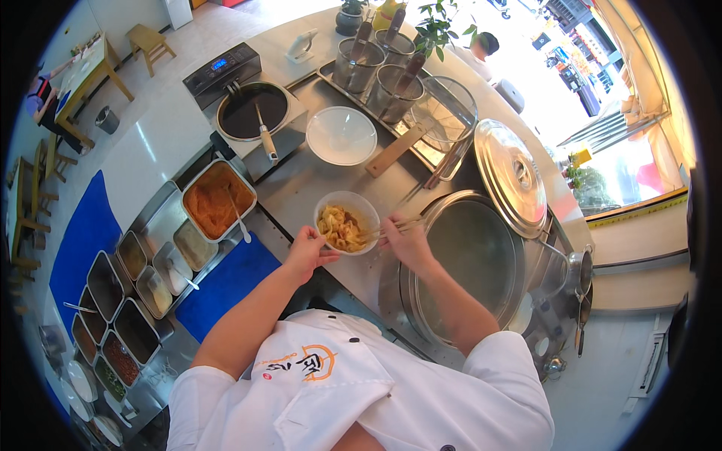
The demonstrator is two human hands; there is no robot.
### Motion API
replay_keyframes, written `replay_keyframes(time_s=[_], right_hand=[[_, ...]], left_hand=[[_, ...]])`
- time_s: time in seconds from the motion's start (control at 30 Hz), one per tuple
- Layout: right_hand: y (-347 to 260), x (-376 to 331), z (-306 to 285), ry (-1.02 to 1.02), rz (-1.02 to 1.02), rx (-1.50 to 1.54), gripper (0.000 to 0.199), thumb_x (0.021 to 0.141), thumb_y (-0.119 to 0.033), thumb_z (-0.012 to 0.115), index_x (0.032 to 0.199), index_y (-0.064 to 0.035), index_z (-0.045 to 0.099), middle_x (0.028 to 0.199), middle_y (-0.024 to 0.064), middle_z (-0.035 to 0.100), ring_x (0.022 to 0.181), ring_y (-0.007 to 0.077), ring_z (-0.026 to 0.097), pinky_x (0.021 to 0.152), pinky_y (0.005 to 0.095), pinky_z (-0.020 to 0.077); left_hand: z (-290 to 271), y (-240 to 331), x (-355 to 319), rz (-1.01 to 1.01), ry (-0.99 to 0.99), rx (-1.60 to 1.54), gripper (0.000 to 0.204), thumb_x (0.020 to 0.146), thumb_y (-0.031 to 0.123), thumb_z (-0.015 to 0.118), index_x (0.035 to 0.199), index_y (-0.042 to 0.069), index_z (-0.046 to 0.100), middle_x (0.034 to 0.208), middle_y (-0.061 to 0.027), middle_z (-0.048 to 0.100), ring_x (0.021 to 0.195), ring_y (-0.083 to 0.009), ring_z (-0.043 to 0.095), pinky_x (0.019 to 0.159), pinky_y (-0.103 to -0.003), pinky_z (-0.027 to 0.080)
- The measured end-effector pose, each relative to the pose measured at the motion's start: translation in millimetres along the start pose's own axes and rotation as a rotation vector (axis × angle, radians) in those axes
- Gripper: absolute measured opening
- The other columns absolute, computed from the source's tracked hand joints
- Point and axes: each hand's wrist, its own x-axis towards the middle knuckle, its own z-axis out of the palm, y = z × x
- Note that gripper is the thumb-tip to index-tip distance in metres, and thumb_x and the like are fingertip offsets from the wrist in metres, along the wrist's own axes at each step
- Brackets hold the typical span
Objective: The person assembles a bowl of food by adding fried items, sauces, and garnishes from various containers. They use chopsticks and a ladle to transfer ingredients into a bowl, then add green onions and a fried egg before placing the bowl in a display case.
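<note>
My left hand [307, 254] pinches the near left rim of a round white plastic bowl [368, 210]. Folded yellowish pieces of food, resembling dumplings or wontons, with a reddish-brown sauce [343, 229] fill much of it. My right hand [400, 237] is closed around thin chopsticks [408, 223], whose front ends reach into the bowl at its right side. To the right of that hand stands a large round steel pot [472, 259] holding greyish, cloudy liquid. An empty white bowl [341, 136] rests on the steel counter beyond.
A pot of dark liquid [253, 111] with a ladle stands behind left, near an orange sauce tray [216, 199]. Several seasoning bins [139, 331] line the left. Strainer baskets [395, 94], a wooden-handled sieve [397, 150] and a steel lid [511, 177] lie at the back.
</note>
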Motion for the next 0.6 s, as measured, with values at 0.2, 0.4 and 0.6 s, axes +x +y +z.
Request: replay_keyframes(time_s=[0.2, 0.4, 0.6], right_hand=[[-43.4, 16.0, 21.6, -0.067, -0.131, -0.105, 0.021, 0.104, -0.018, 0.059, 0.098, 0.0011, 0.065, 0.081, 0.0058, 0.068, 0.068, 0.0115, 0.069, 0.063, 0.0274, 0.0562], [-62.7, 71.7, 10.5, -0.404, -0.746, -0.56, 0.017, 0.1, -0.02, 0.065, 0.103, -0.0031, 0.067, 0.088, 0.0108, 0.069, 0.083, 0.0244, 0.069, 0.075, 0.035, 0.0542], [-18.6, 89.1, -18.1, -0.504, -0.501, -0.614, 0.016, 0.099, -0.02, 0.067, 0.104, -0.0051, 0.07, 0.09, 0.0131, 0.069, 0.086, 0.0296, 0.066, 0.079, 0.0379, 0.0525]], left_hand=[[-16.8, -10.4, 8.0, 0.014, -0.003, 0.099, 0.013, 0.104, 0.009, 0.053, 0.108, 0.011, 0.041, 0.109, -0.0141, 0.056, 0.087, -0.0325, 0.073, 0.078, -0.043, 0.064], [-41.7, -14.9, 7.6, -0.03, -0.053, 0.092, 0.013, 0.104, 0.011, 0.055, 0.107, 0.014, 0.042, 0.105, -0.0112, 0.058, 0.087, -0.0319, 0.073, 0.079, -0.044, 0.064], [-41.1, -3.5, -0.8, -0.024, -0.054, -0.029, 0.012, 0.105, 0.01, 0.053, 0.108, 0.011, 0.042, 0.11, -0.0131, 0.056, 0.091, -0.0323, 0.072, 0.082, -0.045, 0.063]])
